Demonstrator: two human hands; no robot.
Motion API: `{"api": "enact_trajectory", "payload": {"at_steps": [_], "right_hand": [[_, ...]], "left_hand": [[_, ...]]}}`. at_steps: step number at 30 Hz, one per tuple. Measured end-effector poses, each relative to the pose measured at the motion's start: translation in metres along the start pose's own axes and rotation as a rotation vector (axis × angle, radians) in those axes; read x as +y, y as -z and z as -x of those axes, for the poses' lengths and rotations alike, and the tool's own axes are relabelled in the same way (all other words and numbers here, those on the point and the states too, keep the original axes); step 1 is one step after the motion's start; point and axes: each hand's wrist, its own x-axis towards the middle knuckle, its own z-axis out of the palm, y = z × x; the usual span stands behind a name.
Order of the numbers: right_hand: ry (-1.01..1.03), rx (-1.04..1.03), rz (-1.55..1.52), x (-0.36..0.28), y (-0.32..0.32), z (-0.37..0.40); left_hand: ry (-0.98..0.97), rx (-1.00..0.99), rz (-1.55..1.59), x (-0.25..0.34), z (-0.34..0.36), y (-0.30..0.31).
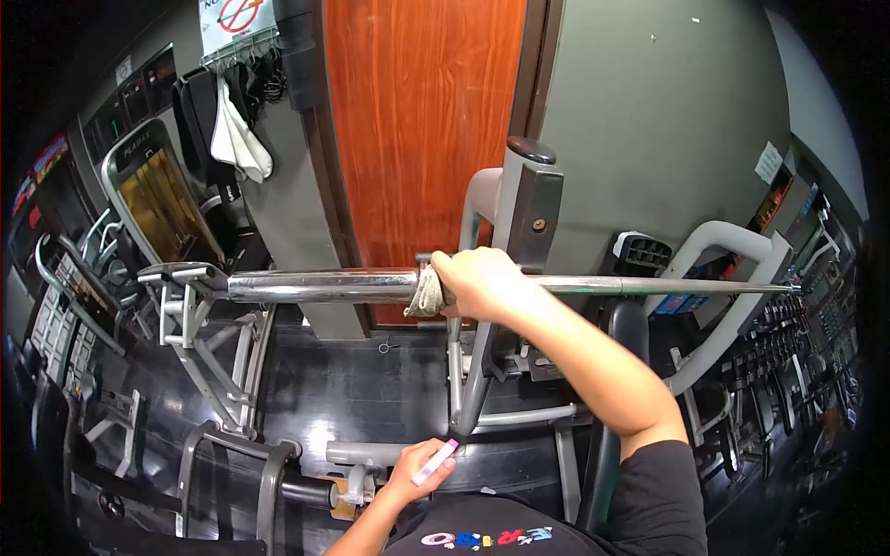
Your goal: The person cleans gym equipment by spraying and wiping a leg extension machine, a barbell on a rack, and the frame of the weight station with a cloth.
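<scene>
A long metal barbell lies across the view on a grey rack frame, its thick sleeve toward the left. My right hand is closed on a greyish cloth, pressed round the bar at the inner end of the sleeve. Lower down, near my shirt, my left hand is wrapped round a small white and pink object. What that object is, I cannot tell for sure.
Behind the bar stand a reddish wooden door and a grey rack post. A black padded bench is beside my right arm. Gym machines fill the left, and dumbbells line the far right.
</scene>
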Motion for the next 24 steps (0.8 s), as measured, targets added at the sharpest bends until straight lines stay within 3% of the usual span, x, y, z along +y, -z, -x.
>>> {"api": "enact_trajectory", "payload": {"at_steps": [4, 8, 10, 14, 22, 24], "right_hand": [[0.115, -0.399, -0.220, 0.024, 0.009, -0.031], [0.130, -0.589, -0.522, 0.039, -0.002, -0.046], [0.031, -0.407, -0.208, 0.011, 0.019, -0.025], [-0.030, 0.341, 0.121, -0.006, -0.035, 0.006], [-0.097, 0.892, 0.321, -0.023, -0.067, 0.021], [-0.177, 0.867, 0.151, -0.035, -0.077, 0.031]], "left_hand": [[-0.014, -0.053, -0.027, 0.000, -0.004, 0.012], [-0.015, -0.069, -0.008, -0.012, 0.003, 0.018], [-0.001, -0.095, -0.023, -0.015, 0.009, 0.024], [0.029, -0.124, 0.018, -0.020, 0.005, 0.035], [-0.167, -0.148, -0.027, -0.023, -0.015, 0.050], [-0.196, -0.156, -0.017, -0.030, -0.014, 0.052]]}}
